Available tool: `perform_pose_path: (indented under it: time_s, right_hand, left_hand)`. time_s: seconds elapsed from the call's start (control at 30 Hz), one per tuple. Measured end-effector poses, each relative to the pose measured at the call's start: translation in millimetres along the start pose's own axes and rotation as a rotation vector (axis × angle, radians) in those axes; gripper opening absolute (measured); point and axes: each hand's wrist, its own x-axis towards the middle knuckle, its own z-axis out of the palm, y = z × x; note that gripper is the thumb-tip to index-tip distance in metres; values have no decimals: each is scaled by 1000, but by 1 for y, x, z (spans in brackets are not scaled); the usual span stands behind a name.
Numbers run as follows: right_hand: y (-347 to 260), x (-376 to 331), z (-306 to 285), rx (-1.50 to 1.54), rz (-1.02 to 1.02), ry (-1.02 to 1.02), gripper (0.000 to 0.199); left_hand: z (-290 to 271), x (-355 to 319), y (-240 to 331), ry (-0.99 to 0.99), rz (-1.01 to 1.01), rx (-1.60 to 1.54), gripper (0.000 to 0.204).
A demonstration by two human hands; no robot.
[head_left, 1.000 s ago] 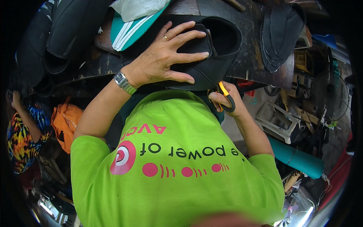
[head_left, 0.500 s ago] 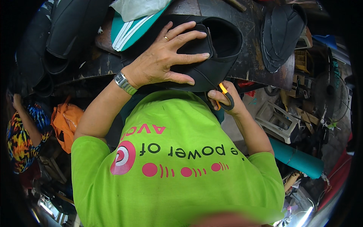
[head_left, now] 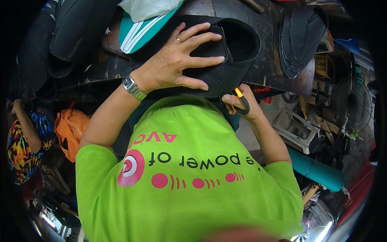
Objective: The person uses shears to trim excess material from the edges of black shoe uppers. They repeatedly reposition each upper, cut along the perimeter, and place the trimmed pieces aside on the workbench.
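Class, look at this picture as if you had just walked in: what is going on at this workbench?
A person in a bright green shirt is working on a black shoe at a dark, worn workbench. The left hand lies flat on the shoe with fingers spread, pressing it down. The right hand holds an orange-and-black handled tool at the shoe's near edge; its working end is hidden. A teal-and-white shoe and loose black soles lie around.

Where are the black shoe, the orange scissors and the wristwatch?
black shoe (head_left: 238, 44): head view, on its dark opening.
orange scissors (head_left: 242, 103): head view, on the handle loop.
wristwatch (head_left: 134, 88): head view, on the metal band.
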Motion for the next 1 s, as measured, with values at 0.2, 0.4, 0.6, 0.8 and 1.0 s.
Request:
perform_pose_path:
  time_s: [0.2, 0.4, 0.6, 0.8, 1.0]
  right_hand:
    - [2, -6, 2, -121, -6, 130, 48]
    - [-11, -24, -16, -725, -54, 302, 54]
    - [-34, -86, -46, -1193, 88, 654, 44]
    - [-48, -73, -80, -1204, 26, 857, 54]
    - [-58, -19, -103, -1080, 40, 719, 53]
  left_hand:
    - [-2, 0, 2, 28, 0, -13, 62]
    - [-8, -1, 1, 310, -96, -286, 57]
    - [1, 1, 5, 380, -130, -195, 76]
    - [7, 2, 5, 470, -174, -90, 87]
    - [8, 0, -5, 535, -199, -288, 79]
